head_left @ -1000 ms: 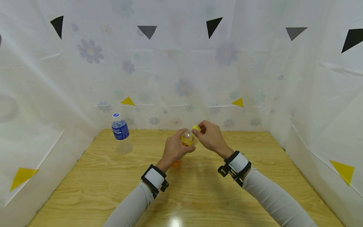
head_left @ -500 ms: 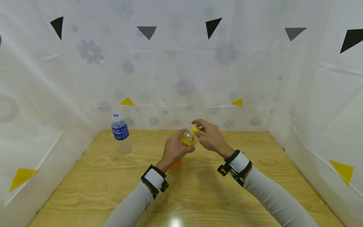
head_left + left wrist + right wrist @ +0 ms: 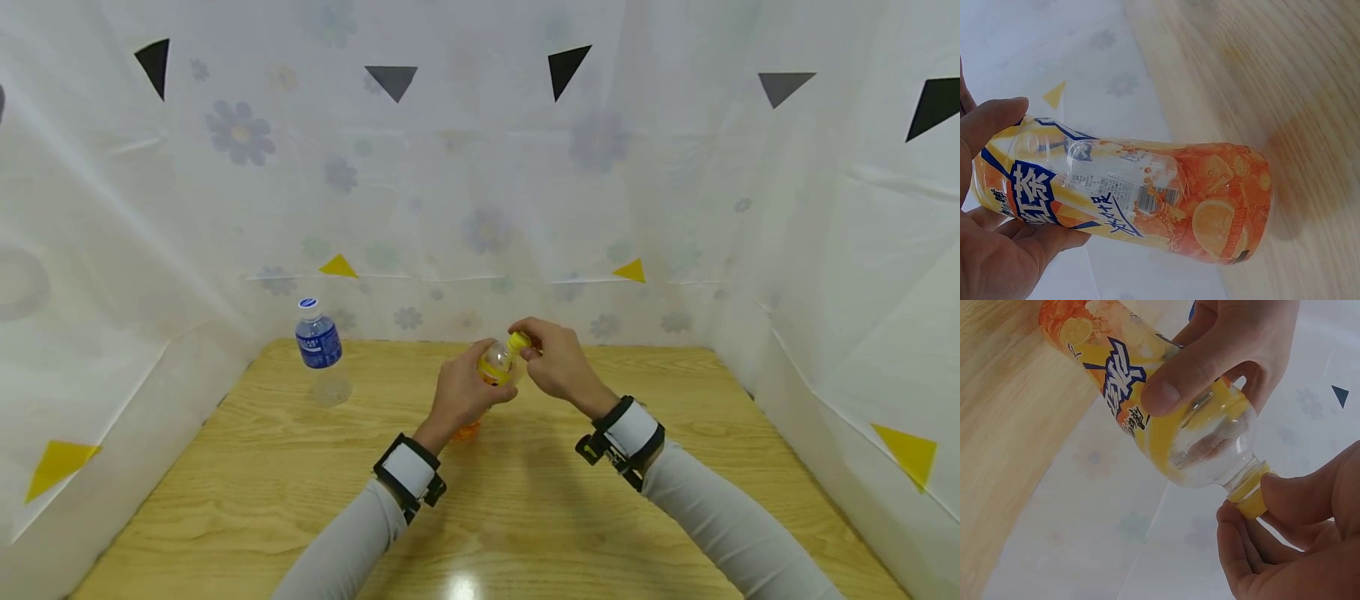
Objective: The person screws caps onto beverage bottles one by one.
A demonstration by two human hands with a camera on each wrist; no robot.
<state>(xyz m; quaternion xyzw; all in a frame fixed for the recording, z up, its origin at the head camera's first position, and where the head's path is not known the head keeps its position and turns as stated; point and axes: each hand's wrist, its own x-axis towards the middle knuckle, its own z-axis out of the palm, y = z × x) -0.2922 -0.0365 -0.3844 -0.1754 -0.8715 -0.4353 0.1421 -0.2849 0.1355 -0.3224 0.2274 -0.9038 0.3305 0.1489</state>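
A clear plastic drink bottle (image 3: 1210, 200) with an orange and yellow label leans to the right in the head view. My left hand (image 3: 461, 387) grips it round the upper body, thumb on the near side. At its neck sits a yellow cap (image 3: 1249, 497), pinched between thumb and fingers of my right hand (image 3: 558, 358). The right wrist view shows the cap on the neck, a narrow ring of yellow just above it. No liquid is visible in the bottle's clear shoulder. Whether the base touches the table cannot be told.
A second clear bottle (image 3: 318, 346) with a blue label and white cap stands upright at the back left of the wooden table (image 3: 525, 517). White patterned sheeting (image 3: 480, 183) closes off the back and both sides.
Half a second ago my right fingers were spread away from the cap; now they are back round it, pinching. The left hand and the bottle have stayed in place.
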